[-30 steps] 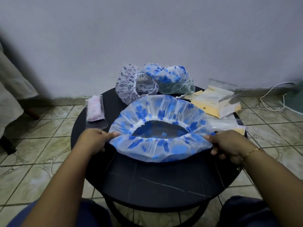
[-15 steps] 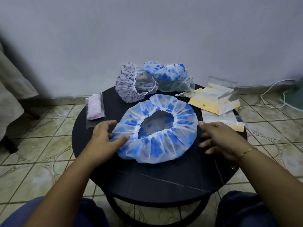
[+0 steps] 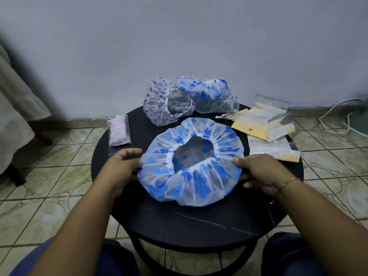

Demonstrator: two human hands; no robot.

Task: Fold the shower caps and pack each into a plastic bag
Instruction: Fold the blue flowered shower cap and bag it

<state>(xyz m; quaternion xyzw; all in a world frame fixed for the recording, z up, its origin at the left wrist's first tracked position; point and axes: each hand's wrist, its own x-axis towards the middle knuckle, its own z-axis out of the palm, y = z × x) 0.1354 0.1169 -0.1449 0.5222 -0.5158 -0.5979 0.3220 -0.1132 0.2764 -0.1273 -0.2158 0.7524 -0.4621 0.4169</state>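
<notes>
A white shower cap with blue flowers (image 3: pixel 199 186) lies spread on the round black table (image 3: pixel 179 222), its elastic opening facing up. My left hand (image 3: pixel 121 166) holds the cap's left edge, with the thumb stretched out above it. My right hand (image 3: pixel 258 172) pinches the right edge, thumb on top. Behind it lie a grey-patterned cap (image 3: pixel 159 108) and another blue-flowered cap (image 3: pixel 209 94), both loose. Empty plastic bags with yellow cards (image 3: pixel 264 124) are stacked at the right. A bag holding a folded pink cap (image 3: pixel 119 132) lies at the left.
Another clear bag (image 3: pixel 272 150) lies flat at the table's right rim. A white cable (image 3: pixel 334 116) runs over the tiled floor by the wall at the right. Pale cloth (image 3: pixel 16 108) hangs at the far left. My knees are under the table's near edge.
A second ago both hands stretched the cap wide, then let it go so it shrank to a round shape. Now both hands have closed in on its left and right edges.
</notes>
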